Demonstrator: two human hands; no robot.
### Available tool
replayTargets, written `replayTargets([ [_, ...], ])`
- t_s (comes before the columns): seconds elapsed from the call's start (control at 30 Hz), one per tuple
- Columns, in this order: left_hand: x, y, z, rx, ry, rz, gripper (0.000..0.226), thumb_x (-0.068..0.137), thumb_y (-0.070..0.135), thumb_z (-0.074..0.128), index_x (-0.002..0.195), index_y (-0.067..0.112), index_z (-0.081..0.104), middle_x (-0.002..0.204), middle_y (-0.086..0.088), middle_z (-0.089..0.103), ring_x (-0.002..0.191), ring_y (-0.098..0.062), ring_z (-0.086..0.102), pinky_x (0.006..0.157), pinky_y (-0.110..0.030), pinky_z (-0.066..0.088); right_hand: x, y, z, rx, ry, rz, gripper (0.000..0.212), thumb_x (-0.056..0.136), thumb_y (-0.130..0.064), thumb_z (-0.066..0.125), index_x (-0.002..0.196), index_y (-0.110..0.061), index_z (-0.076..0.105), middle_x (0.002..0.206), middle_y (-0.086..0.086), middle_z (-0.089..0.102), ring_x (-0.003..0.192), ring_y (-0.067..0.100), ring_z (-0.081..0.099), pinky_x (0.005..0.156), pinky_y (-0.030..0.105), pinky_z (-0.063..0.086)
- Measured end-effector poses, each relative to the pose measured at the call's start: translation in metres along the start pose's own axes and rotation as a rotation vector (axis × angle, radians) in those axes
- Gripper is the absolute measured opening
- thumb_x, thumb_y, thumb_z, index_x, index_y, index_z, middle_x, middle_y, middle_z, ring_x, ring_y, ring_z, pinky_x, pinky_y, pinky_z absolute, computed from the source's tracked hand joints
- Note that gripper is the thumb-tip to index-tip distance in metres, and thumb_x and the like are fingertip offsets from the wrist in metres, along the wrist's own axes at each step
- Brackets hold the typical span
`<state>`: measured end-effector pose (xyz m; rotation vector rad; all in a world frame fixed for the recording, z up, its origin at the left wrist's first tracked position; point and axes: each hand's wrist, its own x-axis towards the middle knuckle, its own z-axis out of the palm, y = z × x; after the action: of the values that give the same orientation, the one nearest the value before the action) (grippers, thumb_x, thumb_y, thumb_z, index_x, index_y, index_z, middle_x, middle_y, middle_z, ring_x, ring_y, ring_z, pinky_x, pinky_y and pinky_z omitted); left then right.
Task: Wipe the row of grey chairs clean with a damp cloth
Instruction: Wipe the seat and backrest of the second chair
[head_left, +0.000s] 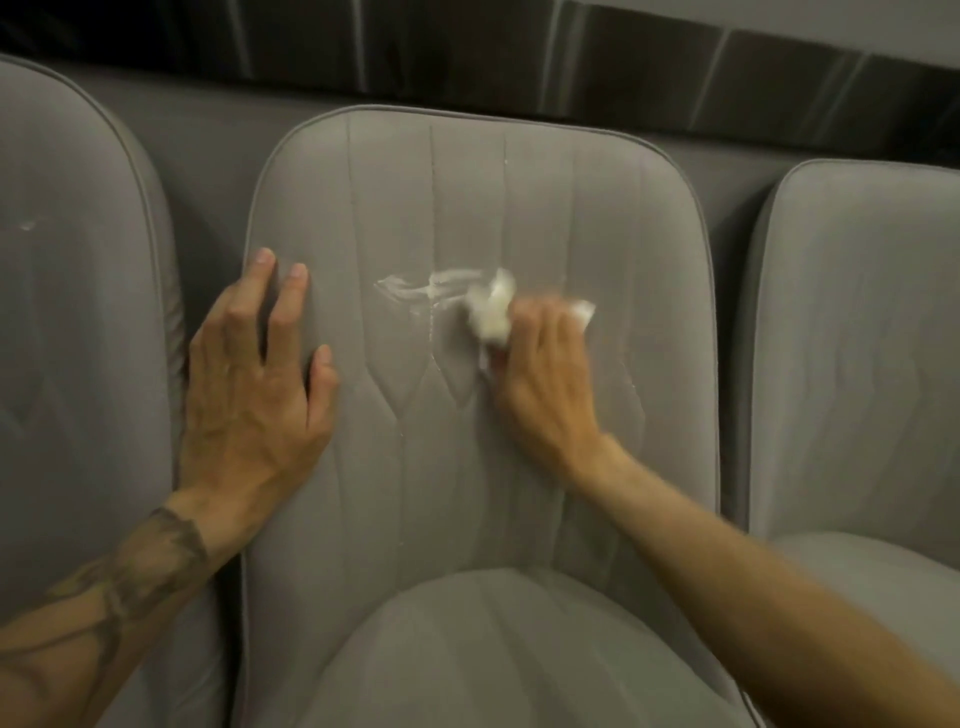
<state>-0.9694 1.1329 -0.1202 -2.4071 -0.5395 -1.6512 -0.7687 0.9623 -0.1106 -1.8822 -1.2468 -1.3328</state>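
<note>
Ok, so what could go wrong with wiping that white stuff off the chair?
1. The cloth in the right hand might just spread the white smear wider across the middle chair's backrest.
2. White bits sit in the stitched seam; a flat wipe may miss them.
3. The left chair has a small white spot that could get forgotten.

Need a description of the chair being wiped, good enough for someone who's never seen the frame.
Three grey chairs stand in a row before a dark wall. Take the middle chair, the only one seen at full width. It alone has the left hand flat on its backrest and the right hand gripping a white cloth beside a whitish smear.
</note>
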Motion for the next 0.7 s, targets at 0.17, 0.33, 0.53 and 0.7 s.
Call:
replayTargets([
  [0.17, 0.0, 0.001, -0.001, -0.001, 0.002, 0.007, 0.064, 0.104, 0.028, 0.045, 0.163, 0.01, 0.028, 0.167, -0.022, 0.027, 0.146, -0.046, 0.038, 0.121, -0.056, 0.034, 0.008, 0.028, -0.009, -0.055, -0.097, -0.189, 0.028, 0.096, -0.025, 0.055, 0.115, -0.012, 0.039, 0.1, 0.018, 0.059, 0.084, 0.034, 0.055, 0.079, 0.04, 0.037],
  [0.33, -0.001, -0.001, 0.002, 0.014, 0.018, 0.012, 0.064, 0.105, 0.028, 0.045, 0.163, 0.011, 0.027, 0.168, -0.02, 0.026, 0.145, -0.046, 0.039, 0.12, -0.055, 0.034, 0.056, 0.021, -0.003, -0.06, 0.254, 0.255, 0.023, 0.1, -0.026, 0.048, 0.112, -0.007, 0.05, 0.102, 0.016, 0.054, 0.087, 0.029, 0.046, 0.081, 0.042, 0.038],
  [0.53, -0.002, 0.0, 0.002, 0.022, 0.024, 0.013, 0.063, 0.106, 0.029, 0.044, 0.163, 0.011, 0.027, 0.167, -0.021, 0.026, 0.144, -0.046, 0.039, 0.12, -0.054, 0.033, -0.027, 0.025, -0.011, -0.027, -0.21, -0.363, 0.027, 0.091, -0.024, 0.065, 0.108, -0.005, 0.057, 0.095, 0.017, 0.062, 0.078, 0.034, 0.058, 0.079, 0.04, 0.038],
  [0.7, -0.002, -0.002, 0.003, 0.017, 0.028, 0.023, 0.062, 0.107, 0.029, 0.044, 0.163, 0.01, 0.027, 0.167, -0.021, 0.027, 0.146, -0.043, 0.037, 0.121, -0.051, 0.032, 0.027, 0.023, -0.001, -0.052, 0.174, 0.166, 0.023, 0.103, -0.031, 0.042, 0.113, -0.011, 0.048, 0.099, 0.01, 0.049, 0.084, 0.026, 0.041, 0.08, 0.038, 0.034],
])
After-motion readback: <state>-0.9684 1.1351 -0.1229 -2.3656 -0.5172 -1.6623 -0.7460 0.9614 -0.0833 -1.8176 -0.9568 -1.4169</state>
